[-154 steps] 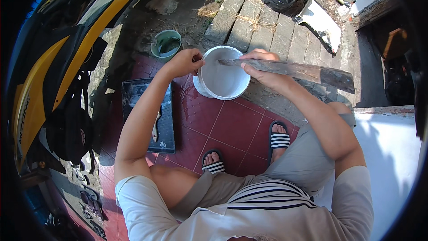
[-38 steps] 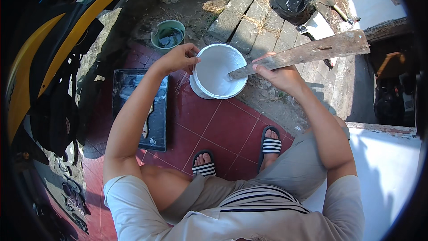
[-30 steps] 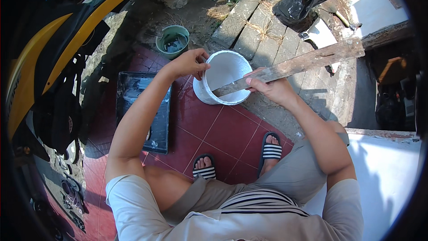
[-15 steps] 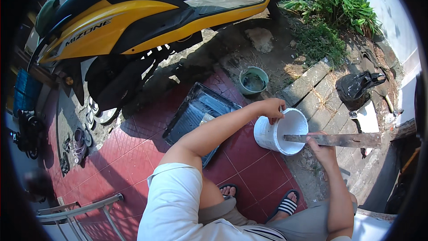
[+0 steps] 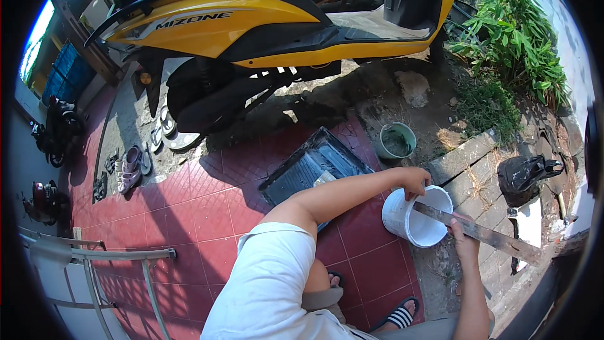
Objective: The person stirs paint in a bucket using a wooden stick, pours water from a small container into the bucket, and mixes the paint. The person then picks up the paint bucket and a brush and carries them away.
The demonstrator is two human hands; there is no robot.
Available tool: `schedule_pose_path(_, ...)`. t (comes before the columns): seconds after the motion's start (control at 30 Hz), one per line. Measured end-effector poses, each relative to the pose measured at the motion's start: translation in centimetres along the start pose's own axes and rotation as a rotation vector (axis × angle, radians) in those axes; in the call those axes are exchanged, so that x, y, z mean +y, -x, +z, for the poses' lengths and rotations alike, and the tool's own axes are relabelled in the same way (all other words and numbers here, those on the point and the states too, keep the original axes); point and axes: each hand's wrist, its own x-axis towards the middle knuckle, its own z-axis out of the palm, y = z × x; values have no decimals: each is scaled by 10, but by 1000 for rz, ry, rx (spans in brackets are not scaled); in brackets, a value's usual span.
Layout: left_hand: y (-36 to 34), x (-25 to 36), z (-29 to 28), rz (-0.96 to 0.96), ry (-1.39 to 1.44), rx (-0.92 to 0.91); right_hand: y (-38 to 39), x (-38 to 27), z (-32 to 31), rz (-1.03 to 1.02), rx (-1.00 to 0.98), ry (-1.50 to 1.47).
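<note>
Head view: downturned left hand (image 5: 415,181) apparently clamped on bucket (image 5: 399,216), right hand (image 5: 464,240) closed around plank (image 5: 491,236).

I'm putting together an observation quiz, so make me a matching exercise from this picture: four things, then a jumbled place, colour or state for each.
Things:
1. White bucket
2. Wooden board
3. Paint tray
4. Scooter

Clues:
A. Yellow and black
B. Gripped by the right hand
C. Touched at the rim by the left hand
D. Dark, on red tiles

Pairs: 1-C, 2-B, 3-D, 4-A
</note>
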Motion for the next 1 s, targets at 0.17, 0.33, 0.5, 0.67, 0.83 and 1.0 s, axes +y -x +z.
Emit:
schedule_pose_path(0.17, 3, -1, -1, -6, 4, -17, -1, 5, 5, -56, 13, -8)
schedule_pose_path(0.33, 0, -10, -4, 9, -7, 7, 6, -18, 17, -60, -122, 2)
schedule_pose_path(0.5, 0, -8, -7, -37, 14, 4, 9, -18, 10, 35, -187, -128)
schedule_pose_path(0.67, 4, -13, -10, -52, -4, -6, 3, -18, -3, 182, -131, -18)
schedule_pose_path(0.83, 3, -16, -10, -48, -2, 2, 0, -22, -5, 171, -3, 148)
schedule_pose_path(1.0, 3, -27, -14, -66, 50, 42, 1, -12, 2, 44, 74, 272)
